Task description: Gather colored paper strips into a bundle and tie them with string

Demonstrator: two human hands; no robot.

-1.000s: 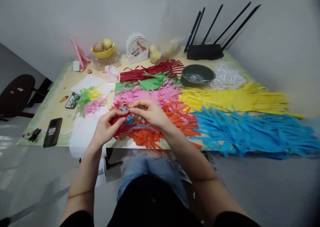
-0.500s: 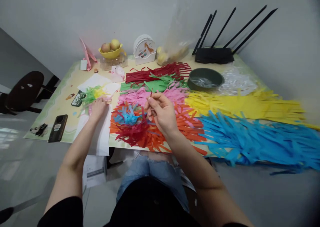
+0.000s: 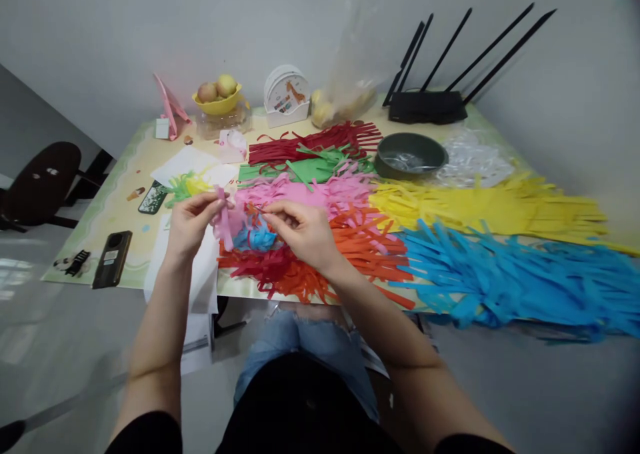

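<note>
Between finger and thumb, my left hand [image 3: 193, 222] pinches a pink fringed paper piece [image 3: 230, 222] that hangs above the table. My right hand [image 3: 300, 231] is closed in a pinch just right of it, on something too small to make out. A blue paper tuft [image 3: 257, 235] lies below and between the hands, on red strips [image 3: 265, 267] and orange fringed paper [image 3: 350, 247]. Behind them lie pink fringe [image 3: 300, 191], green fringe [image 3: 315, 169] and dark red fringe [image 3: 300, 149]. A green and yellow tuft [image 3: 193, 185] rests on white paper beyond my left hand.
Yellow fringe [image 3: 500, 211] and blue fringe [image 3: 505, 277] spread rightward. A dark bowl [image 3: 411, 157], router [image 3: 427, 107], fruit bowl [image 3: 217, 104] and giraffe holder [image 3: 287, 97] stand behind. Two phones [image 3: 113, 259] [image 3: 153, 197] lie left, near a pink stand [image 3: 171, 111].
My left hand has lifted the pink piece from the white paper and moved right and nearer me. My right hand has moved left and lower, close to the pink piece.
</note>
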